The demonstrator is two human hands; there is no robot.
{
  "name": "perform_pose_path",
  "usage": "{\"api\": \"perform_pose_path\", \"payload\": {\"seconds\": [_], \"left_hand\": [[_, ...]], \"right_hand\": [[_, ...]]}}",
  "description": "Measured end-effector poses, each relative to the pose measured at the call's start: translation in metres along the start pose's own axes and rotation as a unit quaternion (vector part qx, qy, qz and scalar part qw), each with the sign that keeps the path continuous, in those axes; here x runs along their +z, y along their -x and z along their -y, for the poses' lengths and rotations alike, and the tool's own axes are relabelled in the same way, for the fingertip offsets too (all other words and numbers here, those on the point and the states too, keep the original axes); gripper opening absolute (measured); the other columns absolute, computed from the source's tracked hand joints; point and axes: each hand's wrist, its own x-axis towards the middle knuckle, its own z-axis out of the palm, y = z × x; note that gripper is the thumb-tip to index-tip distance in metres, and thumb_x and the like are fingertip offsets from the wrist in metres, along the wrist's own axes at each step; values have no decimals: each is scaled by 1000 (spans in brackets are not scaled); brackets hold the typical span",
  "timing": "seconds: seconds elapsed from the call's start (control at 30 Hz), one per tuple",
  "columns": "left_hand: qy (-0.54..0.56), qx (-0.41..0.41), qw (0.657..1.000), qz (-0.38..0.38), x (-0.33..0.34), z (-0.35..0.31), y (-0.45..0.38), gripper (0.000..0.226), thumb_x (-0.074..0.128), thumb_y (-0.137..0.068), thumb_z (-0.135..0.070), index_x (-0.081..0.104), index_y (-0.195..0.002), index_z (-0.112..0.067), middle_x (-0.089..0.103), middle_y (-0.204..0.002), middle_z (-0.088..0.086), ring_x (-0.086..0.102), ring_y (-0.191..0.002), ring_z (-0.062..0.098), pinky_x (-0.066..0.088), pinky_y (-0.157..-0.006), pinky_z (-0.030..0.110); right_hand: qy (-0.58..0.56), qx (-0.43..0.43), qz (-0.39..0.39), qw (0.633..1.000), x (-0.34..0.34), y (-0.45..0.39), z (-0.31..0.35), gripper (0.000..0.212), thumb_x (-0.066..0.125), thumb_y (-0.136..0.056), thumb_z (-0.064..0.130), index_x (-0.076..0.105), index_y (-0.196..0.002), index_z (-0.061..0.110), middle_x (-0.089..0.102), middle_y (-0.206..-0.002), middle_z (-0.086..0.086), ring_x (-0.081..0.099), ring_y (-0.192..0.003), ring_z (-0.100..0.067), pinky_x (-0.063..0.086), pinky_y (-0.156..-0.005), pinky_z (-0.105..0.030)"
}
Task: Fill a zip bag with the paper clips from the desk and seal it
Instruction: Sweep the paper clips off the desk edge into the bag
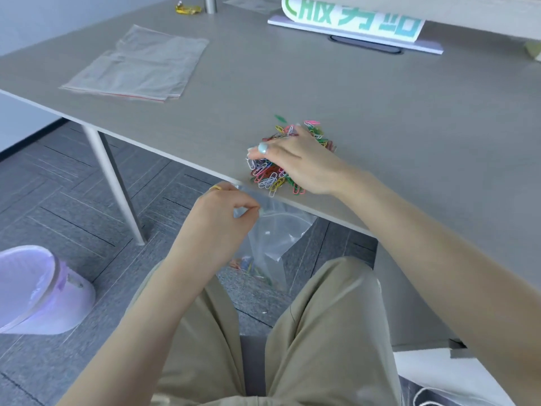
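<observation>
A heap of coloured paper clips (pixel 270 174) lies at the front edge of the grey desk (pixel 366 112). My right hand (pixel 295 159) rests on top of the heap, fingers spread over it and reaching left. Just below the desk edge hangs a clear zip bag (pixel 275 238), its mouth up against the edge. My left hand (pixel 222 212) pinches the bag's rim and holds it open. A few coloured clips (pixel 248 268) lie in the bottom of the bag.
A stack of spare clear zip bags (pixel 137 65) lies at the desk's far left. A white sign with green letters (pixel 351 22) stands at the back. A lilac waste bin (pixel 38 288) is on the floor to the left, near the desk leg (pixel 117 186).
</observation>
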Motion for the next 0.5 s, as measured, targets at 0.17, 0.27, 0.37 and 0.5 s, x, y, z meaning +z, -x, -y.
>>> {"api": "perform_pose_path", "payload": {"seconds": [0.17,0.27,0.37,0.5], "left_hand": [[12,16,1000,19,1,3,2,13,58,-84,-15,71,-84,-17,58,-100,2,50,-81,13,37,-66,5],[20,27,999,18,0,2,1,13,58,-83,-16,71,-80,-18,58,-97,2,49,-72,11,38,-64,10],[21,29,999,14,0,1,0,13,58,-83,-16,71,-81,-17,57,-96,1,49,-80,14,35,-63,5],[19,26,999,11,-2,4,-3,13,58,-83,-17,70,-80,-17,57,-95,0,50,-82,15,34,-63,0]], "right_hand": [[-16,-24,-36,999,10,18,0,45,23,-96,30,65,-108,22,65,-120,10,44,-114,10,-10,-117,-37],[-47,-11,-70,996,12,23,1,47,21,-94,34,63,-113,24,61,-126,9,42,-122,7,-13,-116,-36],[-46,13,-61,997,13,23,6,49,19,-95,37,61,-117,23,58,-130,9,38,-128,4,-16,-115,-39],[-40,18,-56,997,16,28,9,49,19,-98,34,63,-115,20,63,-123,8,43,-124,4,-15,-116,-42]]}}
